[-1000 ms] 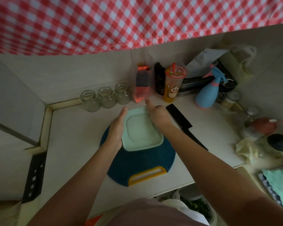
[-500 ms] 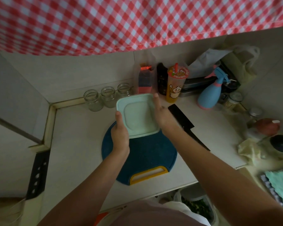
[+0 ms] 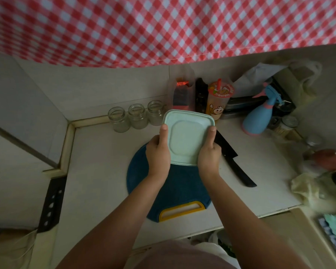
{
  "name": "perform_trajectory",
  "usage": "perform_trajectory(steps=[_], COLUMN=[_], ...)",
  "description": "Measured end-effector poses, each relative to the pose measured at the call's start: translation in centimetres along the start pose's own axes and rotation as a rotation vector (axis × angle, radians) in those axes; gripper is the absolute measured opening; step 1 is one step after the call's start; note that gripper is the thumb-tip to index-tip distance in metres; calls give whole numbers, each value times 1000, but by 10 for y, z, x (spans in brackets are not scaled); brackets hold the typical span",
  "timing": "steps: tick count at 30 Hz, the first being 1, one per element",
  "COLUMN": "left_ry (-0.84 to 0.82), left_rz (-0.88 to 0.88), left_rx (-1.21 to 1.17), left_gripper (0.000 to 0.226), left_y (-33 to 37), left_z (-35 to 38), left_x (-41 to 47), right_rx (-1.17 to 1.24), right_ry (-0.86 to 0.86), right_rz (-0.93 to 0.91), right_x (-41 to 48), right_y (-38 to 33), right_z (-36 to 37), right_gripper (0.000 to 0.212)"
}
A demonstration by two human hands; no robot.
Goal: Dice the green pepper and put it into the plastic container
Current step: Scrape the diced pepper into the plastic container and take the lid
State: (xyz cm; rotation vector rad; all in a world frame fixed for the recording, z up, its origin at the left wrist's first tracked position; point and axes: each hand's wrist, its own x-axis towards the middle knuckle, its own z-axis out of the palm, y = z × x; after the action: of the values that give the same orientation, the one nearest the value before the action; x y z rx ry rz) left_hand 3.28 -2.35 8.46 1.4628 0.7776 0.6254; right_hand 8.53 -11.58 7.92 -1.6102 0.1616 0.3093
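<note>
Evidently you had the plastic container (image 3: pixel 186 138) lifted in both hands above the far part of the blue cutting board (image 3: pixel 175 189), lid side up and tilted slightly toward you. Your left hand (image 3: pixel 158 154) was closed on its left edge with the thumb laid along the rim, and your right hand (image 3: pixel 209 155) was clamped on the right edge the same way. No green pepper was visible anywhere on the counter (image 3: pixel 97 171), so I could not tell where it was.

As I read it, the step in hand was getting the lid off. To do it well, you needed to keep the box level, brace it against one palm, and peel up a corner of the lid with the other thumb instead of prying at both sides together, since a snap lid can spring loose suddenly. Setting the box down on the bare counter at the board's left edge would have kept the cutting area free.

A black knife (image 3: pixel 234 162) lay on the counter just beside your right hand, along the board's right edge, and called for care. Three empty glass jars (image 3: pixel 137 117) stood along the counter's back edge, close behind the container, with a printed drink cup (image 3: pixel 217 101) and a blue spray bottle (image 3: pixel 259 119) further right; a lid flung backward could have knocked them.
</note>
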Motion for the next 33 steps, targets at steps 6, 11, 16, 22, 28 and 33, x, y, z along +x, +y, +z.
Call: perform_trajectory(steps=[6,11,16,22,28,33], left_ry=[-15,-48,-186,-93,228,369], left_rz=[-147,-321,-453,-537,-590,-643], left_rx=[-59,-146,-391,-584,-522,-502], left_gripper=[45,45,37,39,26,23], left_y=[-14,-28,-33,-44,-58,-66], left_z=[-6,-14,-32,-48,-117,-167], left_x=[7,15,17,17,68,97], right_rx=[-51,-192,-259,-441,-1141,-1610], right_ry=[-21,-11,-81,-344,-743,-891], right_rz=[27,14,19,58,-247,-455], right_x=[-2,5,24,34,60,63], right_y=[10,19,14,11,35,53], right_z=[6,10,21,60,49,50], right_gripper=[94,70,66,75,77,103])
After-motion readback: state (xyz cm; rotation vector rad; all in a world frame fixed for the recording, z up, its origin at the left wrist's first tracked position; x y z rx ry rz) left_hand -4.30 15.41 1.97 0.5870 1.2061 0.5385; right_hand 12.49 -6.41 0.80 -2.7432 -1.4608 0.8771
